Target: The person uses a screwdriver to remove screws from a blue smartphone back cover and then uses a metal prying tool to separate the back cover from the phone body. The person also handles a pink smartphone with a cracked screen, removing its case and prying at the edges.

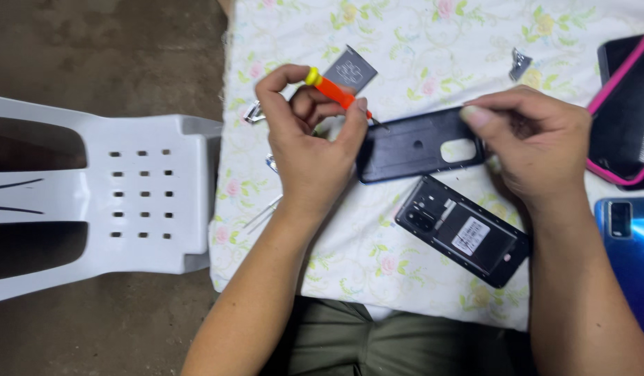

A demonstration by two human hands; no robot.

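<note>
The left hand gripped an orange screwdriver over the dark back cover; the right hand pinched the cover's edge mid-cloth; a steady, upright tip seemed wise.

Dim, cool light over my work, brightest on the cloth.

The flowered cloth catches most of the light and looks slightly washed out, while the floor beside it stays dull and murky. My left hand and right hand cast only soft shadows. The blue phone shows a faint sheen. Everything is a little soft and grainy, and edges smear.
</note>
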